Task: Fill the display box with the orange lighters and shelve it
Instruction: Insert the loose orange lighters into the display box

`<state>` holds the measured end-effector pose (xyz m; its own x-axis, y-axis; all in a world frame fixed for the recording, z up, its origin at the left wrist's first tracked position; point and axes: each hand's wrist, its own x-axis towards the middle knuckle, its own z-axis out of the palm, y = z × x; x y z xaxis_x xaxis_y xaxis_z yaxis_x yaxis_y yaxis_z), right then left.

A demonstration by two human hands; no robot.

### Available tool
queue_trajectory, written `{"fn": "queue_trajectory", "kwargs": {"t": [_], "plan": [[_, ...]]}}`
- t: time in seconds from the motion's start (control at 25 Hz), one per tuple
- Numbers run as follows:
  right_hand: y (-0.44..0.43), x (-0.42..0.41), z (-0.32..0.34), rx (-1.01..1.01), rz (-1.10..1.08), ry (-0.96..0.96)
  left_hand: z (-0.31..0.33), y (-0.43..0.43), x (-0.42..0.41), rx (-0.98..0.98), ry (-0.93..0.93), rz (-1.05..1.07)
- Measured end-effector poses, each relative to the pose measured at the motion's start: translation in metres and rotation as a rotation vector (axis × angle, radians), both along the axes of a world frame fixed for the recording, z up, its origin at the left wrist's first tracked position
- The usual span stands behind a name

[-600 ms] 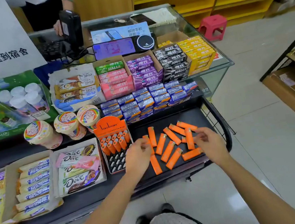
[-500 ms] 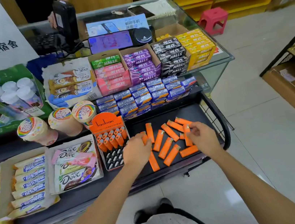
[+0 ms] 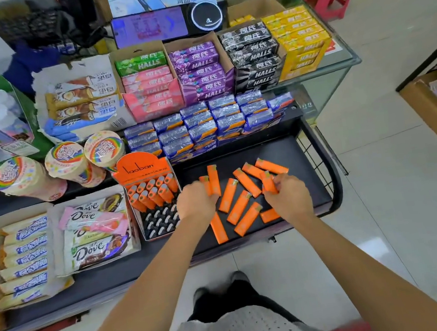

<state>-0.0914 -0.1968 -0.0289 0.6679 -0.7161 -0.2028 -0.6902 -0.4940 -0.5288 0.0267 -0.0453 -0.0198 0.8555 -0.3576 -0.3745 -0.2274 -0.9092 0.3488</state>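
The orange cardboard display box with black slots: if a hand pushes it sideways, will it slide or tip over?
The orange cardboard display box probably slides: it sits low and flat on the dark shelf. It seems light, since only its rear rows hold orange lighters. The tall header card may bend if pushed there.

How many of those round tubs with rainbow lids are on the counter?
3, side by side behind the Dove box, left of the orange display box: left tub, middle tub, right tub. None looks hidden.
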Motion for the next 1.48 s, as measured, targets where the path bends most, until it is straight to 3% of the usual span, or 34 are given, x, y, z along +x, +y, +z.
{"fn": "queue_trajectory", "kwargs": {"t": [0.36, 0.56, 0.72, 0.96, 1.24, 1.48], "plan": [[0.024, 0.016, 0.035, 0.252, 0.043, -0.277, 0.020, 0.024, -0.021, -0.609, 0.147, 0.204], [0.062, 0.035, 0.050, 0.382, 0.242, -0.407, 0.031, 0.065, -0.037, -0.784, 0.178, 0.294], [0.091, 0.059, 0.046, 0.427, 0.385, -0.428, 0.025, 0.107, -0.040, -0.928, 0.154, 0.549], [0.113, 0.088, 0.030, 0.381, 0.400, -0.459, 0.023, 0.139, -0.016, -0.714, -0.128, 0.539], [0.123, 0.096, 0.012, 0.047, 0.502, -0.424, 0.010, 0.148, 0.000, -0.593, -0.166, 0.538], [0.122, 0.099, 0.009, -0.035, 0.552, -0.441, 0.005, 0.149, 0.006, -0.452, -0.355, 0.389]]}}
